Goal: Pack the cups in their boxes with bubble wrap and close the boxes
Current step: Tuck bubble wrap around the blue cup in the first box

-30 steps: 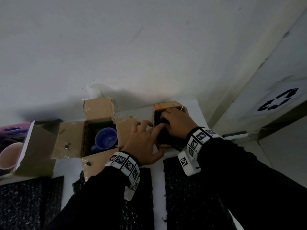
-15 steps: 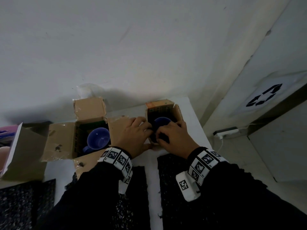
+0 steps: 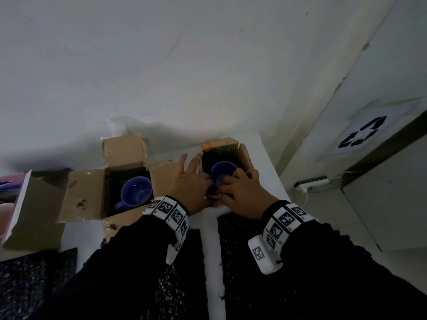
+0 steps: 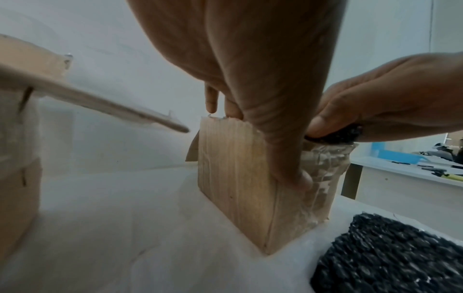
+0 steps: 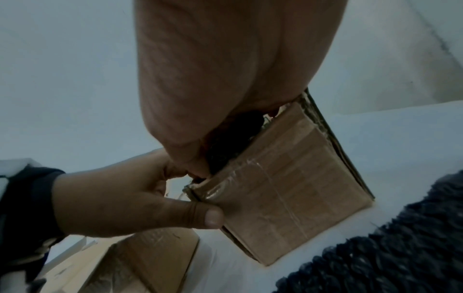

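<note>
A small open cardboard box [image 3: 245, 155] stands at the back right of the white table. Inside it a blue cup [image 3: 223, 173] sits upright, surrounded by black bubble wrap [image 4: 335, 136]. My left hand [image 3: 196, 179] grips the box's near left corner, its thumb [image 4: 288, 158] lying down the front face. My right hand [image 3: 231, 184] pinches the wrap at the box's near rim beside the cup. A second blue cup [image 3: 136, 192] lies bare in a larger open box [image 3: 83, 195] to the left.
Black bubble wrap sheets [image 3: 242, 250] lie flat on the table under my forearms, another one [image 3: 34, 273] at the near left. A third open box [image 3: 30, 215] with a pink cup [image 3: 5, 218] stands at far left. The wall is just behind the boxes.
My right hand has drawn back from over the box's mouth to its near rim, uncovering the blue cup. My left hand has shifted to the box's left corner.
</note>
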Motion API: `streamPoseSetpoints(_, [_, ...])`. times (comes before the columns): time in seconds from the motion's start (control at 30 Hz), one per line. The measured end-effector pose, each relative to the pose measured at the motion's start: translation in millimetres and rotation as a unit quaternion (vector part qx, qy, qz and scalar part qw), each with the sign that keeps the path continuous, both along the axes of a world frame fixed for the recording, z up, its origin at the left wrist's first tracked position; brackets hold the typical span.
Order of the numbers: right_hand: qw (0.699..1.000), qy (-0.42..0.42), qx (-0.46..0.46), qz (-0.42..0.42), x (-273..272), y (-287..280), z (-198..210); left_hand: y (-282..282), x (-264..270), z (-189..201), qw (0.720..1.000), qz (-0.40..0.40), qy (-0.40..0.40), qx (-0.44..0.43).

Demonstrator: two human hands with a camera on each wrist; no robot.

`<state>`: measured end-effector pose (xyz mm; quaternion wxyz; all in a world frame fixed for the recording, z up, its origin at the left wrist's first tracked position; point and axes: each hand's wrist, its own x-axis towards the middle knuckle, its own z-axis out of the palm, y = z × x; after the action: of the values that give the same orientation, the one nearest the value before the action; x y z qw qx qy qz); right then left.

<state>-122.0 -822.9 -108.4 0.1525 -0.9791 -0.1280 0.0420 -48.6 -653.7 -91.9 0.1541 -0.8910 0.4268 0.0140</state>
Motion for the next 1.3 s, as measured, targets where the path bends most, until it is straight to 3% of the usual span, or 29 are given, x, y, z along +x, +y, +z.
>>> streamPoseSetpoints(0.2, [0.993, -0.099, 0.053, -0.034, -3.0, -13.2, -2.5, 12.4, -12.6, -19.6, 0.986, -0.070, -0.050, -0.146])
streamPoseSetpoints(0.3, [0.993, -0.040, 0.100, -0.037, -3.3, -13.4, 5.7, 14.4, -18.4, -31.1, 0.973, -0.093, -0.044, -0.206])
streamPoseSetpoints(0.43, [0.999, -0.017, 0.035, -0.011, -8.1, -13.3, -1.6, 13.5, -19.4, -36.2, 0.970, -0.096, -0.038, -0.222])
streamPoseSetpoints(0.63, [0.996, -0.064, -0.055, 0.018, -6.7, -13.3, -17.5, 11.5, -19.9, -33.3, 0.979, -0.068, -0.018, -0.191])
streamPoseSetpoints(0.77, [0.998, -0.041, -0.054, 0.005, -7.9, -10.9, -12.4, 12.4, -12.2, -19.1, 0.980, -0.067, 0.054, -0.181])
streamPoseSetpoints(0.83, [0.999, -0.019, -0.029, 0.003, -2.3, -17.0, 0.0, 9.3, -6.3, -10.9, 0.973, -0.056, 0.065, -0.214])
streamPoseSetpoints(0.9, [0.998, -0.058, -0.022, -0.010, 7.6, -28.1, 13.6, 3.9, -0.9, -4.1, 0.971, -0.020, 0.042, -0.234])
streamPoseSetpoints(0.97, [0.989, -0.108, -0.095, -0.039, 15.8, -39.8, 22.5, 0.0, 3.1, -1.1, 0.979, 0.042, -0.011, -0.199])
streamPoseSetpoints(1.03, [0.982, -0.048, -0.170, -0.063, 19.7, -46.1, 23.0, -3.9, 7.2, 0.1, 0.985, 0.094, -0.011, -0.147])
streamPoseSetpoints(1.1, [0.976, 0.001, -0.208, -0.057, 22.3, -45.9, 20.1, -11.7, 10.2, 1.3, 0.989, 0.104, 0.004, -0.102])
streamPoseSetpoints(1.3, [0.970, -0.021, -0.236, -0.058, 36.1, -39.2, 17.5, -31.1, 24.5, 2.9, 0.994, 0.094, 0.027, -0.038])
